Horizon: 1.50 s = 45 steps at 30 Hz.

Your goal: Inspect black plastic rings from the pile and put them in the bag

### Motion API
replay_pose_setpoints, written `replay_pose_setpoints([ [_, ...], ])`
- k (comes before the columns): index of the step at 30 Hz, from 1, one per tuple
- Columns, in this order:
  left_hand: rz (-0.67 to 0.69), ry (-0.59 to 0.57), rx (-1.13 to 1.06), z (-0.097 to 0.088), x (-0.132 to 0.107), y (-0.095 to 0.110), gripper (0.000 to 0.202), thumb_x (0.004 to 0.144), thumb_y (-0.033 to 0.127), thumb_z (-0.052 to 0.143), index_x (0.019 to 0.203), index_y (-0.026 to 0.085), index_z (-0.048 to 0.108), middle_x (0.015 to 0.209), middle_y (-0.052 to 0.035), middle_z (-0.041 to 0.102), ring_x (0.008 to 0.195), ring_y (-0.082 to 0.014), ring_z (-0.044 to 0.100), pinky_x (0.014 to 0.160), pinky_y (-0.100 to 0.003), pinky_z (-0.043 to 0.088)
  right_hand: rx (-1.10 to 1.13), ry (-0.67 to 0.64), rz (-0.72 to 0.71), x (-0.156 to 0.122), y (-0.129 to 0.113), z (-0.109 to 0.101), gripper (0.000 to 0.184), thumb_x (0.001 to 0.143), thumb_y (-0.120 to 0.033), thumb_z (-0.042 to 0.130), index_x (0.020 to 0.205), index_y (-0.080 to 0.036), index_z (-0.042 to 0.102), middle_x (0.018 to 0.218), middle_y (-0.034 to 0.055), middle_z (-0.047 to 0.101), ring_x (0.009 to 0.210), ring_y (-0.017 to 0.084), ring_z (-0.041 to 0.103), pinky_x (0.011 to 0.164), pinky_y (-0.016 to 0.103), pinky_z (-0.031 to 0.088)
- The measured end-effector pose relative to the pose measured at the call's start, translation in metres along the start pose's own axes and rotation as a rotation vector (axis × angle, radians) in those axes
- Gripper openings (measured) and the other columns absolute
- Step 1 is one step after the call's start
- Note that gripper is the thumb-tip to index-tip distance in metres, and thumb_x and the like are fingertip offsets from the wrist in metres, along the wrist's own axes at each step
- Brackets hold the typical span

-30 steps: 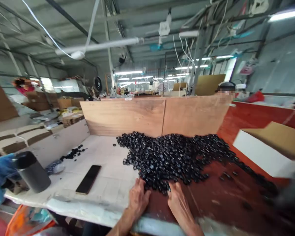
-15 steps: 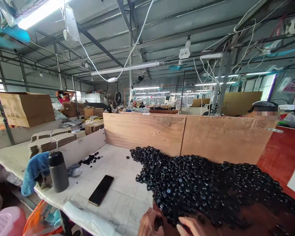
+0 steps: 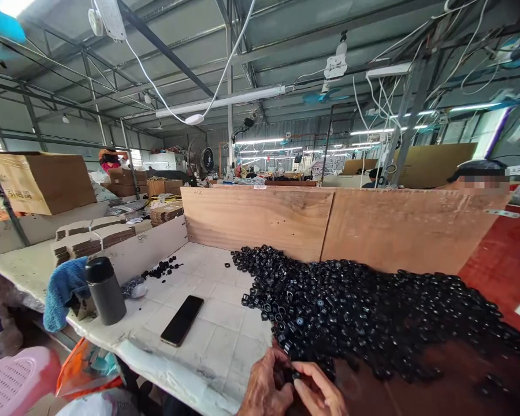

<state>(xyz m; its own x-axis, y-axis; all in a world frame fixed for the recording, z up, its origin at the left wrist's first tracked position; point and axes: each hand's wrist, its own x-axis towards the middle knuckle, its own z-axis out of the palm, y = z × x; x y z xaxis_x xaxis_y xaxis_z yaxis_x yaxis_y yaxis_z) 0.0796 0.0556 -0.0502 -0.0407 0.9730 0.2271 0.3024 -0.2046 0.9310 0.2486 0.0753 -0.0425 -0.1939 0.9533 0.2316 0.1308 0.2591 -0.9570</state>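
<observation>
A big heap of small black ring-shaped parts (image 3: 364, 312) covers the right half of the table. At the heap's near edge, low in the picture, my left hand (image 3: 266, 390) and my right hand (image 3: 318, 393) meet. Their fingertips pinch together around a small black part (image 3: 292, 375). Both hands are curled, not spread. The wrists run off the bottom edge.
A black phone (image 3: 182, 320) lies flat on the white tiled table (image 3: 208, 352). A dark flask (image 3: 105, 290) and a blue cloth (image 3: 63, 289) stand at the left edge, with a few loose black parts (image 3: 161, 268) behind. Plywood boards (image 3: 329, 228) wall the back. Other people work in the distance.
The view has tilted up and swung left, so the hands now sit lower in the picture. My hands have left the heap's edge and come together, pinching a part.
</observation>
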Motion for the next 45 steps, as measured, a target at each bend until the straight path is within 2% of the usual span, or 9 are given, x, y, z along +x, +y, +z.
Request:
replay_pose_setpoints([
  [5,0.035,-0.031,-0.140,-0.003,-0.002,0.003,0.027,0.074,0.016,0.071,0.100,0.022,0.062,0.091,-0.0034,0.074,0.077,-0.0183,0.070,0.071,-0.027,0.055,-0.077,0.060,-0.065,-0.003,0.000,0.005,0.032,0.081,-0.050,0.068,0.097,-0.026,0.083,0.101,0.0090,0.081,0.090,0.028,0.078,0.080,0.030,0.065],
  [10,0.169,-0.041,-0.062,-0.013,-0.005,0.018,0.015,0.083,0.023,0.072,0.098,0.020,0.071,0.099,-0.0057,0.076,0.094,-0.0211,0.071,0.088,-0.031,0.056,-0.111,0.087,-0.060,-0.006,-0.012,0.002,0.027,0.082,-0.045,0.067,0.092,-0.024,0.081,0.088,0.0066,0.079,0.079,0.025,0.075,0.073,0.030,0.062],
  [13,0.173,-0.073,-0.097,-0.019,-0.004,0.026,0.020,0.089,0.033,0.071,0.103,0.019,0.073,0.105,-0.0074,0.077,0.101,-0.0230,0.072,0.095,-0.036,0.057,-0.034,0.089,-0.095,-0.011,-0.025,0.003,0.027,0.088,-0.040,0.063,0.101,-0.021,0.078,0.100,0.0085,0.077,0.093,0.025,0.073,0.082,0.032,0.061],
  [19,0.232,-0.082,-0.081,-0.019,0.004,0.020,0.025,0.090,0.037,0.072,0.107,0.020,0.077,0.110,-0.0086,0.078,0.106,-0.0247,0.072,0.101,-0.042,0.057,-0.029,0.119,-0.067,-0.013,-0.027,0.006,0.024,0.091,-0.036,0.062,0.103,-0.020,0.075,0.099,0.0061,0.072,0.082,0.018,0.070,0.074,0.028,0.059],
  [24,0.193,-0.139,-0.065,-0.022,-0.001,0.026,0.022,0.092,0.032,0.070,0.110,0.021,0.074,0.111,-0.0066,0.078,0.106,-0.0231,0.073,0.102,-0.040,0.056,-0.133,0.147,-0.026,-0.014,-0.033,0.007,0.019,0.091,-0.035,0.061,0.083,-0.020,0.069,0.080,0.0015,0.067,0.069,0.016,0.064,0.064,0.024,0.051],
  [28,0.206,-0.158,-0.067,-0.023,0.000,0.030,0.024,0.094,0.036,0.068,0.109,0.019,0.074,0.113,-0.0086,0.077,0.109,-0.0240,0.072,0.103,-0.042,0.055,-0.248,0.171,-0.064,-0.013,-0.035,0.008,0.031,0.094,-0.037,0.060,0.067,-0.021,0.061,0.068,-0.0001,0.062,0.065,0.015,0.058,0.066,0.025,0.048],
  [34,0.163,-0.120,-0.145,-0.020,0.000,0.026,0.022,0.090,0.035,0.073,0.105,0.019,0.074,0.109,-0.0070,0.078,0.105,-0.0234,0.072,0.101,-0.040,0.056,-0.138,0.149,-0.157,-0.017,-0.028,0.008,0.020,0.095,-0.034,0.061,0.106,-0.019,0.070,0.092,0.0035,0.067,0.071,0.015,0.064,0.067,0.026,0.052],
  [42,0.060,-0.174,-0.284,-0.020,0.000,0.028,0.019,0.089,0.030,0.072,0.105,0.019,0.075,0.104,-0.0048,0.077,0.099,-0.0207,0.071,0.096,-0.034,0.054,-0.113,0.075,-0.244,-0.018,-0.029,0.003,0.019,0.096,-0.022,0.056,0.107,-0.022,0.072,0.107,0.0072,0.069,0.097,0.020,0.067,0.083,0.029,0.055],
  [45,0.020,-0.193,-0.343,-0.020,0.000,0.027,0.021,0.088,0.030,0.073,0.105,0.018,0.074,0.104,-0.0052,0.077,0.096,-0.0205,0.071,0.092,-0.032,0.055,-0.069,0.061,-0.252,-0.017,-0.027,0.003,0.020,0.094,-0.022,0.059,0.109,-0.023,0.073,0.109,0.0069,0.068,0.097,0.020,0.067,0.082,0.029,0.054],
])
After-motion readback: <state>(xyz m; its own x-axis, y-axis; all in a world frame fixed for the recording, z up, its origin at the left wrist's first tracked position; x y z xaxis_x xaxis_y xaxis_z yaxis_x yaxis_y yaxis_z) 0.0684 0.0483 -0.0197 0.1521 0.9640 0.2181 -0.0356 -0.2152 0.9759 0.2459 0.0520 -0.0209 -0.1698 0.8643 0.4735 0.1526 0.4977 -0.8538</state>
